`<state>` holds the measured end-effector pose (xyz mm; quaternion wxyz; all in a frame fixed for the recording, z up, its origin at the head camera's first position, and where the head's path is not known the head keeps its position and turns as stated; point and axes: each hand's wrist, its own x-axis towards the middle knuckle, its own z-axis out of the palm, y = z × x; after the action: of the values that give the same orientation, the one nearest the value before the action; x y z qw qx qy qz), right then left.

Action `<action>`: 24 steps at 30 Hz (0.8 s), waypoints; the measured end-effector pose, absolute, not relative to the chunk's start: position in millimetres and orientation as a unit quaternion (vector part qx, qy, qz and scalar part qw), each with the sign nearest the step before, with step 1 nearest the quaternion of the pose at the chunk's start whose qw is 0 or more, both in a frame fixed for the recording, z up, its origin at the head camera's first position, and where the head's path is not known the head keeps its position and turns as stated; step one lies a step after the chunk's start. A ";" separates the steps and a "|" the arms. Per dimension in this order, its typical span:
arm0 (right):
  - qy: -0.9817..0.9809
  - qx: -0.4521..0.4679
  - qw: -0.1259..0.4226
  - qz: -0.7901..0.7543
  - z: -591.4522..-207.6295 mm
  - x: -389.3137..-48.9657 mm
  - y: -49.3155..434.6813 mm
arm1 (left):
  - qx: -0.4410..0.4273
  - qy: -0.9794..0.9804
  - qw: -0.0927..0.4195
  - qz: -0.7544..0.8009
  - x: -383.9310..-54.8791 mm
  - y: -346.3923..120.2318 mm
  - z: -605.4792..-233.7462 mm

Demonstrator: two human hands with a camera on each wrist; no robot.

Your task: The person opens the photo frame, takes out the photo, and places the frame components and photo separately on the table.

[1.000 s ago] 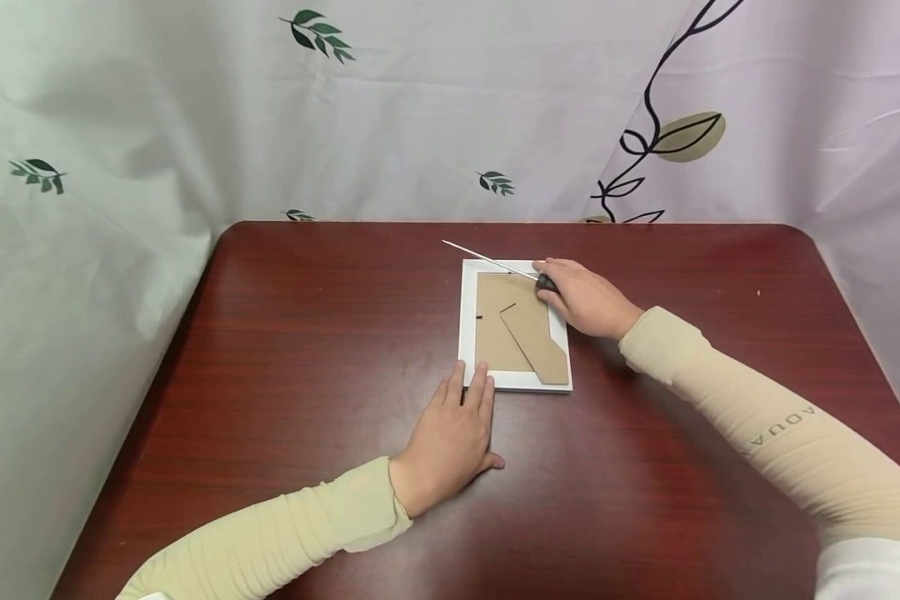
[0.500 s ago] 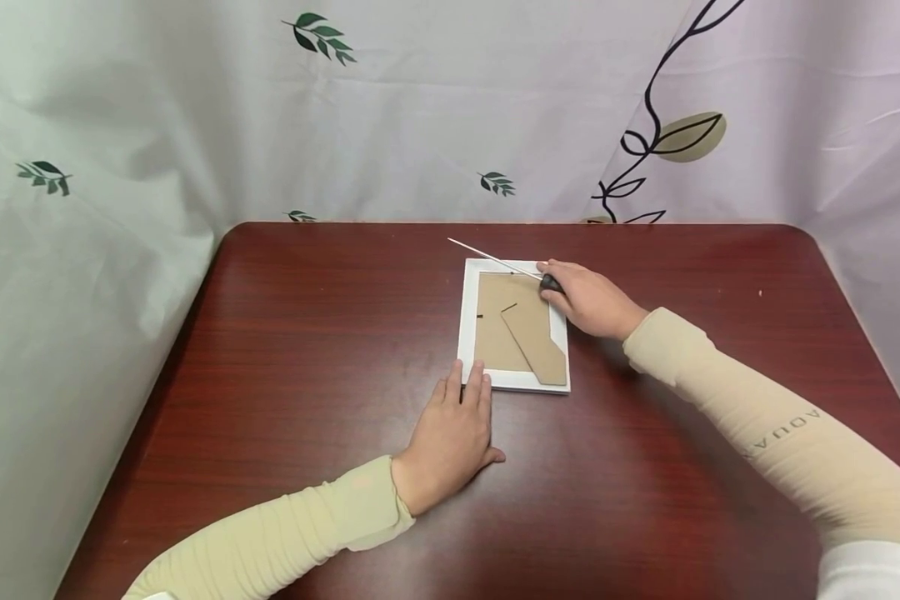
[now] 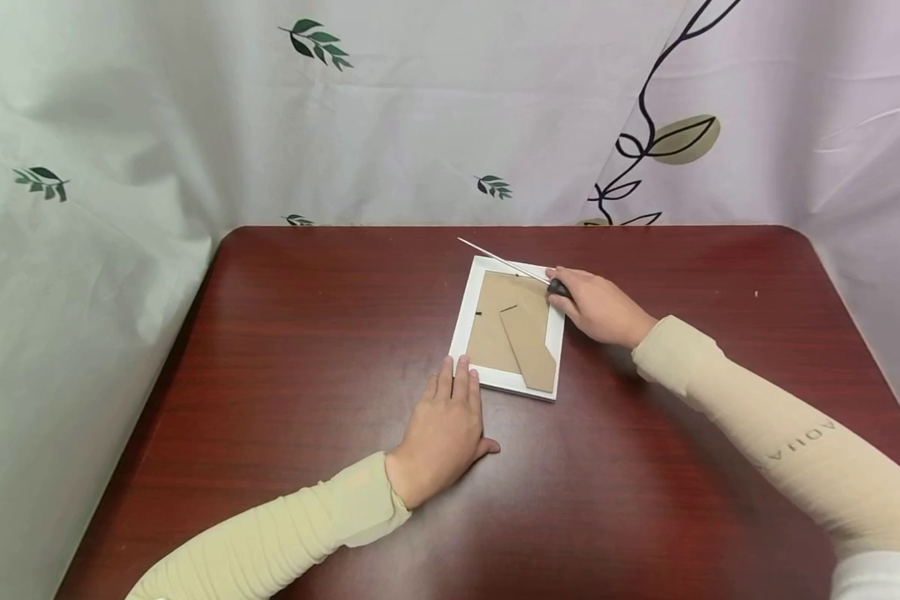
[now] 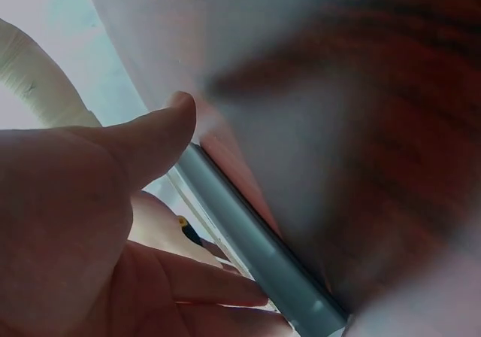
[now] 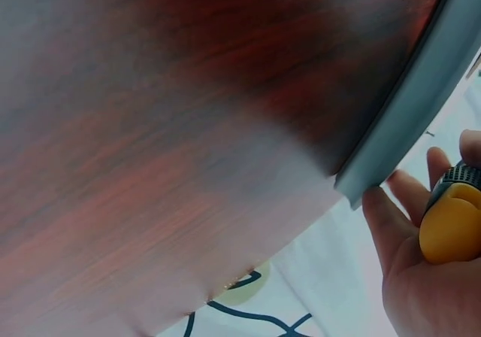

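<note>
A white picture frame (image 3: 468, 310) lies back side up on the table, its brown backing board (image 3: 489, 333) and folded easel stand (image 3: 531, 358) showing. My left hand (image 3: 441, 429) has its fingers extended, their tips at the frame's near left corner. In the left wrist view, the fingers (image 4: 218, 284) lie along the frame's grey edge (image 4: 252, 239). My right hand (image 3: 603, 307) grips a screwdriver (image 3: 504, 262) and touches the far right corner. The thin shaft points left across the frame's far edge. In the right wrist view, its black-and-yellow handle (image 5: 451, 228) sits in the palm.
The dark red wooden table (image 3: 307, 350) has rounded far corners. A pale curtain (image 3: 397, 125) with leaf prints hangs behind it and on both sides. A tiny pale speck (image 3: 756, 293) lies toward the right edge.
The picture frame has turned slightly clockwise, its far end shifting right and its near end left. My right hand moved a little right with the screwdriver; my left hand moved slightly left.
</note>
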<state>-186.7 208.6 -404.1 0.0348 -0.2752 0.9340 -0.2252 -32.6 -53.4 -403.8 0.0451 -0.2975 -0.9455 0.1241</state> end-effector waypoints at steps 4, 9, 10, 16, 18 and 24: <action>0.939 -0.263 0.038 -0.220 -401.8 -181.8 208.3 | -0.294 -0.946 0.057 0.128 -36.2 -54.1 -404.3; 0.946 -0.242 0.039 -0.213 -399.1 -173.7 206.5 | -0.290 -0.945 0.077 0.133 -41.3 -55.8 -404.3; 0.947 -0.239 0.038 -0.212 -398.8 -172.0 206.0 | -0.290 -0.945 0.079 0.130 -42.5 -56.3 -404.0; 0.952 -0.224 0.023 -0.209 -397.8 -162.8 205.8 | -0.286 -0.947 0.097 0.108 -48.3 -57.7 -404.3; 0.952 -0.221 0.017 -0.210 -396.9 -159.9 206.2 | -0.284 -0.948 0.104 0.101 -49.8 -57.8 -404.7; 0.953 -0.220 0.014 -0.206 -394.2 -151.5 205.1 | -0.277 -0.947 0.128 0.102 -54.4 -59.2 -404.6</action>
<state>-151.5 205.1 -394.2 0.0141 -0.2204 0.9534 -0.2058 -54.4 -59.2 -404.6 0.1281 -0.2770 -0.9468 0.1021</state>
